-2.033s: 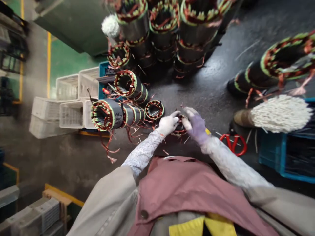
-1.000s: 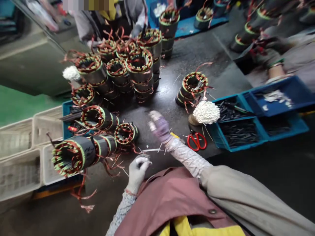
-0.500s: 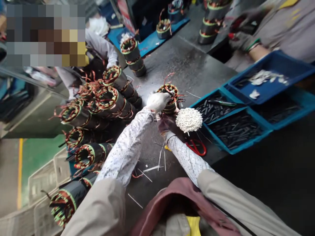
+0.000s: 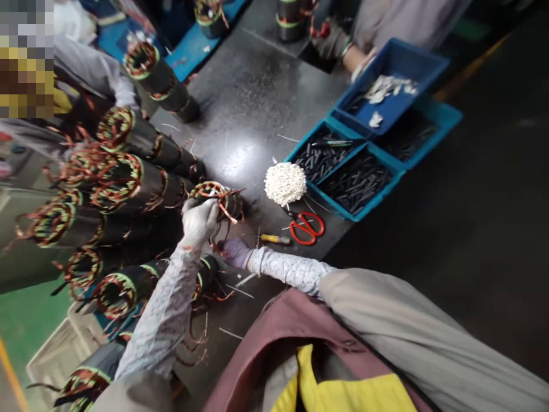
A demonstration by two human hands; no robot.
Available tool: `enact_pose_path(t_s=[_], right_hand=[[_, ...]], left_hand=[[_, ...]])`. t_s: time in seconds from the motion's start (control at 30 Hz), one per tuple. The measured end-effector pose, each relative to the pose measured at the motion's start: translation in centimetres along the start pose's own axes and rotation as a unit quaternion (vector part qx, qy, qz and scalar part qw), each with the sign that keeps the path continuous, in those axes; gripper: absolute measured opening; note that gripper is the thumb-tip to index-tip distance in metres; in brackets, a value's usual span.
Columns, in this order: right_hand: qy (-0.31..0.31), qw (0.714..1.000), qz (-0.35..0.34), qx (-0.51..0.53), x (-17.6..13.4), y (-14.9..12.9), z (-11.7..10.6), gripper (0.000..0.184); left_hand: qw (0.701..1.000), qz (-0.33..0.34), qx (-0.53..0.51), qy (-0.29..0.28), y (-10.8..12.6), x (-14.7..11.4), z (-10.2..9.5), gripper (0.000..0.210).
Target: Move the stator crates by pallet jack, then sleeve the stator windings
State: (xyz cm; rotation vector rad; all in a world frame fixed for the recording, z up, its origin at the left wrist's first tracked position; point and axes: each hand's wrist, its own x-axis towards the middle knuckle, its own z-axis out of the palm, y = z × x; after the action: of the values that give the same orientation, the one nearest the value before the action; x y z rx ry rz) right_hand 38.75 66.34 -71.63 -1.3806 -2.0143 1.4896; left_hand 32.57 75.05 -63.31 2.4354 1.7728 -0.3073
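Observation:
My left hand (image 4: 199, 222), in a white glove, is closed on the near rim of a motor stator (image 4: 234, 204) with copper windings and loose leads. The stator stands on the dark bench, its open end facing up. Just below it, my right hand (image 4: 234, 253), in a purple glove, is closed with its fingertips at the dark and copper lead wires (image 4: 219, 233) hanging from the stator. Its fingertips are partly hidden. Red-handled scissors (image 4: 306, 227) and a yellow-handled tool (image 4: 275, 238) lie right of my right hand.
Several stacked stators (image 4: 115, 177) crowd the left side. A round bundle of white sleeves (image 4: 285, 183) sits right of the stator. Blue bins (image 4: 355, 214) hold black tubes; another blue tray (image 4: 429, 63) holds white pieces. Co-workers' arms show at upper left and top right.
The view has turned, shifting the scene leftward. Both hands and the stator have moved left and nearer my body, away from the white bundle. The scissors and yellow-handled tool are more fully uncovered.

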Motion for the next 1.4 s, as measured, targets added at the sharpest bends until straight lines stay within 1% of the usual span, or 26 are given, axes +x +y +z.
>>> enact_pose_path(t_s=[0.1, 0.17, 0.23, 0.27, 0.33, 0.37, 0.4, 0.43, 0.5, 0.53, 0.6, 0.7, 0.73, 0.8, 0.83, 0.87, 0.93, 0.97, 1.0, 1.07, 1.13, 1.17, 1.23, 1.27, 1.33, 1.4], right_hand=[[-0.076, 0.996, -0.014, -0.041, -3.6, -0.8, 0.9, 0.027], [-0.117, 0.991, -0.021, -0.067, -7.0, 0.5, 0.7, 0.031], [-0.129, 0.987, -0.019, -0.098, -10.6, 3.4, -0.4, 0.041], [-0.12, 0.986, -0.012, -0.118, -12.1, 5.2, -1.2, 0.043], [-0.025, 0.979, 0.003, -0.204, -14.0, 8.8, -3.1, 0.04], [0.006, 0.969, 0.005, -0.249, -14.4, 10.2, -3.9, 0.04], [0.014, 0.957, -0.007, -0.289, -14.4, 11.2, -4.5, 0.039], [0.002, 0.946, -0.026, -0.324, -14.1, 11.9, -4.8, 0.038], [-0.063, 0.922, -0.081, -0.372, -13.2, 12.4, -4.7, 0.035], [-0.097, 0.91, -0.106, -0.388, -12.7, 12.5, -4.4, 0.031], [-0.14, 0.893, -0.142, -0.404, -12.1, 12.5, -3.7, 0.025], [-0.15, 0.886, -0.18, -0.399, -12.1, 12.9, -3.4, 0.026], [-0.143, 0.887, -0.188, -0.397, -12.3, 12.9, -3.5, 0.027], [-0.136, 0.886, -0.188, -0.402, -12.7, 13.0, -4.2, 0.028], [-0.136, 0.885, -0.18, -0.408, -13.0, 13.0, -4.7, 0.027], [-0.139, 0.885, -0.166, -0.412, -13.4, 13.0, -5.3, 0.026], [-0.13, 0.9, -0.118, -0.4, -14.7, 13.5, -6.7, 0.023], [-0.111, 0.915, -0.085, -0.379, -15.6, 13.9, -7.4, 0.024], [-0.082, 0.933, -0.05, -0.348, -16.7, 14.4, -8.1, 0.027], [-0.004, 0.965, 0.006, -0.263, -18.8, 15.2, -9.2, 0.037], [0.057, 0.984, 0.019, -0.17, -20.4, 15.4, -9.6, 0.046], [0.067, 0.99, 0.007, -0.126, -20.9, 15.2, -9.6, 0.048], [0.043, 0.998, -0.027, -0.048, -21.1, 14.2, -9.3, 0.051], [0.017, 0.999, -0.042, -0.02, -21.0, 13.6, -9.0, 0.051], [-0.025, 0.998, -0.051, -0.007, -20.5, 12.5, -8.5, 0.05], [-0.031, 0.997, -0.03, -0.062, -20.3, 11.5, -8.2, 0.047]], left_hand=[[0.998, -0.048, -0.037, 0.003, -0.4, -4.6, 1.4, 0.047], [0.998, -0.026, -0.052, 0.001, -0.5, -7.2, 1.9, 0.045], [0.998, 0.027, -0.059, -0.018, -0.5, -9.2, 2.1, 0.045], [0.996, 0.06, -0.059, -0.034, -0.5, -9.9, 2.2, 0.045], [0.987, 0.133, -0.053, -0.075, -0.4, -10.9, 2.1, 0.048], [0.979, 0.17, -0.048, -0.099, -0.2, -11.2, 1.9, 0.048], [0.969, 0.207, -0.044, -0.125, 0.0, -11.5, 1.7, 0.046], [0.959, 0.239, -0.041, -0.148, 0.3, -11.8, 1.4, 0.042], [0.945, 0.27, -0.036, -0.179, 1.2, -12.5, 0.5, 0.035], [0.947, 0.26, -0.033, -0.185, 1.7, -13.1, 0.1, 0.033], [0.965, 0.193, -0.027, -0.177, 3.2, -14.4, -0.8, 0.034], [0.988, 0.059, -0.013, -0.14, 6.2, -16.0, -1.0, 0.038], [0.991, 0.02, -0.008, -0.131, 7.3, -16.3, -0.7, 0.043], [0.991, -0.058, 0.0, -0.124, 9.3, -16.4, 0.4, 0.068], [0.987, -0.098, 0.0, -0.126, 10.1, -16.3, 1.2, 0.079], [0.983, -0.133, -0.001, -0.13, 10.7, -16.2, 2.0, 0.083], [0.975, -0.179, -0.002, -0.132, 11.1, -16.1, 3.5, 0.075], [0.975, -0.178, -0.001, -0.132, 11.0, -16.1, 4.1, 0.067], [0.978, -0.161, 0.002, -0.133, 10.7, -16.1, 4.5, 0.06], [0.986, -0.091, 0.016, -0.141, 9.5, -16.3, 4.7, 0.054], [0.985, 0.019, 0.024, -0.168, 7.9, -16.3, 4.3, 0.053], [0.98, 0.08, 0.024, -0.182, 7.1, -16.2, 3.9, 0.051], [0.959, 0.19, 0.026, -0.207, 5.9, -15.8, 3.0, 0.043], [0.95, 0.227, 0.032, -0.213, 5.5, -15.5, 2.7, 0.039], [0.941, 0.256, 0.052, -0.217, 5.3, -15.1, 2.2, 0.036], [0.943, 0.247, 0.064, -0.214, 5.7, -14.9, 2.1, 0.036]])
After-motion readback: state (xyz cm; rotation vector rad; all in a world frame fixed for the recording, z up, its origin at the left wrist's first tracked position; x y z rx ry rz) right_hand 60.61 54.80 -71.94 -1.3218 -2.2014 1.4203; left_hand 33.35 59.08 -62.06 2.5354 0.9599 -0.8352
